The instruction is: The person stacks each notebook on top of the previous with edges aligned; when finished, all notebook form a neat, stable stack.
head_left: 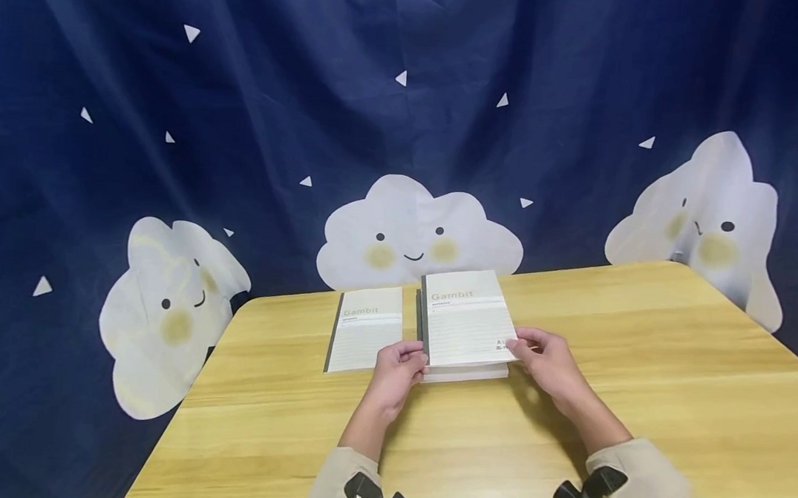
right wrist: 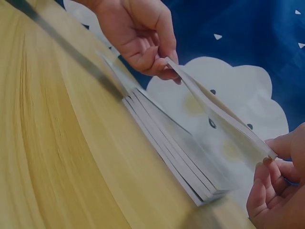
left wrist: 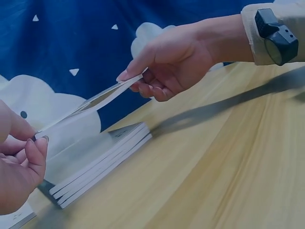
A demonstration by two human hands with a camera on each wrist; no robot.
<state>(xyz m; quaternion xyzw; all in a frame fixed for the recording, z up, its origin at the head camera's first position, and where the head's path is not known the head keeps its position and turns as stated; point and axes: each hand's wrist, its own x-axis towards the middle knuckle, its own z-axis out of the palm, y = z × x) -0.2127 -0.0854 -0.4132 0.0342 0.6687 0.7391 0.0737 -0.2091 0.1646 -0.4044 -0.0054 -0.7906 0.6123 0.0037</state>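
Both hands hold a white notebook (head_left: 466, 319) with a dark spine and "Gambit" on its cover, raised above a stack of notebooks (head_left: 467, 374). My left hand (head_left: 393, 375) pinches its near left corner, at the spine. At the near right corner, my right hand (head_left: 554, 363) grips it between thumb and fingers. In the left wrist view the notebook (left wrist: 90, 107) tilts, its right end higher, with a gap over the stack (left wrist: 105, 167). The right wrist view shows the pages (right wrist: 209, 107) bowing slightly between the two hands.
Another Gambit notebook (head_left: 368, 333) lies flat to the left of the stack. Everything stands on a wood-grain table (head_left: 270, 436). Behind its far edge hangs a dark blue curtain (head_left: 279, 88) with smiling clouds and small white triangles.
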